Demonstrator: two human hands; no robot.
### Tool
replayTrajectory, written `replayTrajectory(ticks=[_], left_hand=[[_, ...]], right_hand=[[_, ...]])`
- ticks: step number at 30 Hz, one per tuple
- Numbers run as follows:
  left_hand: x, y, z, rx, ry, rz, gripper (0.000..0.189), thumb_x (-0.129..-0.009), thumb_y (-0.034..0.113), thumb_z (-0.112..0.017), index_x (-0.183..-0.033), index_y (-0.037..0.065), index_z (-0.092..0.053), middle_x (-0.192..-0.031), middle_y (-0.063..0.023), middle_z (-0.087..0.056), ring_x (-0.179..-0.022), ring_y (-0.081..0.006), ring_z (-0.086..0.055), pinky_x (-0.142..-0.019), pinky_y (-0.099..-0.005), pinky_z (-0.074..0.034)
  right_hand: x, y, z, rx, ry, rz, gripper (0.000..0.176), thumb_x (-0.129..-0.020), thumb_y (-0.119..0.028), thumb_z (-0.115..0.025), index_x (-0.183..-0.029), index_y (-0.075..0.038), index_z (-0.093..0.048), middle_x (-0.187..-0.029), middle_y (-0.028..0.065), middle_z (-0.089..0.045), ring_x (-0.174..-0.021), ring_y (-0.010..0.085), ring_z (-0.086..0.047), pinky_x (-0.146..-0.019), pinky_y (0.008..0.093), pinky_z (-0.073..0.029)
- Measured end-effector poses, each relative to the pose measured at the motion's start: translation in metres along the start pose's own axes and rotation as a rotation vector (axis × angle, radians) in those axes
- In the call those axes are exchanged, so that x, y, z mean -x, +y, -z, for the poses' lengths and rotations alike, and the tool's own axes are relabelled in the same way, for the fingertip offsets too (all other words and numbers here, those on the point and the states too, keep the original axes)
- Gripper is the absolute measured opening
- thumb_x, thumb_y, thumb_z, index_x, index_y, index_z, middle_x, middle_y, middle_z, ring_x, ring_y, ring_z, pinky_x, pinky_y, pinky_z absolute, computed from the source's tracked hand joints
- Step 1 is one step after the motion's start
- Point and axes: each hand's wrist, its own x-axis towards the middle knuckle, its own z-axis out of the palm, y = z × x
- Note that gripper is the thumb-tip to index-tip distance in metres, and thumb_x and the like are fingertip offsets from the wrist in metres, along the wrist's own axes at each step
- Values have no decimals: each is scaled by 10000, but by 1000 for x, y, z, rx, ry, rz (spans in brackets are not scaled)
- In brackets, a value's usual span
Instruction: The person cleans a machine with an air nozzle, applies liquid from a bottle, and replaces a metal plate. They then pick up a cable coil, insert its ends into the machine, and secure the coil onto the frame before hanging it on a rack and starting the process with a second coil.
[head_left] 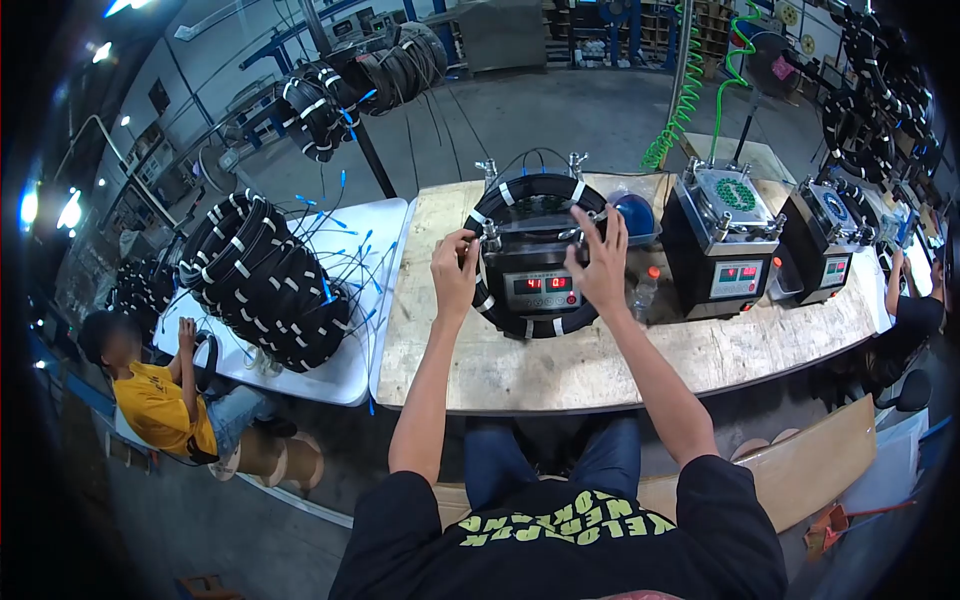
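A coil of black cable [543, 187] with white ties stands upright, ringing the front of a black machine [512, 262] with a red digital display. My left hand [455, 266] grips the left side of the coil, its thumb and fingers at the cable. On the right, my right hand [603, 264] has its fingers spread in front of the coil and the machine's upper right corner. A thin black cable end loops above the machine, between two metal clamps.
Left of me, a white table [385, 232] bears a stack of tied cable coils [262, 285] with blue-tipped ends. Two similar machines [722, 240] stand at right on the wooden table [430, 365], near a small bottle [645, 293] and a blue bowl [634, 215]. A person in yellow [165, 408] sits at left.
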Motion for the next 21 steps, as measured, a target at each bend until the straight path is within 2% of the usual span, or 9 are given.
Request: replayTrajectory(ticks=[1,4,5,10,11,15,18,19,21], left_hand=[[2,3,0,137,-37,174,319,-904,99,-755,-1188,16,-634,-988,-106,-636,-894,-243,-603,-806,-387,-479],[0,18,-14,73,117,-68,494,-867,128,-798,-1299,43,-574,-1165,-125,-604,-1091,-273,-562,-952,-404,-446],[1,13,-20,59,55,-24,553,-877,210,-788,-1344,55,-536,-1278,-129,-557,-1202,-302,-497,-1062,-431,-375],[4,-4,-51,-99,219,17,398,-971,282,-647,-1284,46,-575,-1231,-130,-589,-1167,-304,-527,-1066,-453,-361],[3,-5,-51,-86,217,41,379,-978,272,-636,-1278,46,-579,-1222,-129,-594,-1162,-303,-530,-1063,-453,-363],[4,-4,-50,-97,249,43,339,-1007,263,-600,-1267,46,-583,-1197,-131,-604,-1149,-305,-540,-1058,-456,-364],[6,-6,-53,-59,301,70,350,-1020,260,-593,-1278,26,-572,-1187,-146,-603,-1164,-328,-539,-1065,-452,-377],[8,-7,-53,-40,325,93,353,-1025,258,-589,-1282,16,-568,-1181,-153,-602,-1170,-339,-538,-1068,-449,-383],[9,-4,-51,-37,308,166,414,-1051,299,-563,-1346,8,-548,-1239,-192,-616,-1216,-392,-558,-1066,-449,-419]], right_hand=[[2,-1,-1,19,-23,12,699,-852,-212,-724,-1506,-328,-505,-1574,318,-298,-1448,527,-295,-1219,594,-227],[6,0,2,81,-59,48,537,-838,-239,-766,-1354,-333,-648,-1604,309,-266,-1471,518,-273,-1217,592,-222],[6,1,0,46,-38,38,470,-835,-231,-775,-1289,-278,-663,-1608,304,-268,-1473,512,-275,-1214,587,-226],[5,20,-20,-169,130,-12,255,-843,-163,-794,-987,-53,-614,-1585,284,-353,-1463,477,-335,-1189,549,-273],[7,26,-20,-251,161,-53,209,-905,-106,-736,-960,-15,-556,-1530,281,-443,-1439,465,-388,-1176,523,-310],[8,22,-12,-431,156,-144,185,-988,1,-592,-1165,-5,-539,-1527,244,-478,-1433,455,-413,-1176,480,-335],[9,21,-13,-459,148,-162,217,-1002,-3,-580,-1214,6,-536,-1533,220,-483,-1435,439,-418,-1177,471,-337],[7,19,-12,-419,161,-121,245,-1020,-21,-574,-1258,18,-528,-1532,209,-491,-1432,387,-451,-1149,436,-379],[3,29,-5,-610,164,-304,249,-1024,-23,-577,-1266,25,-537,-1490,205,-521,-1375,346,-509,-1112,403,-413]])
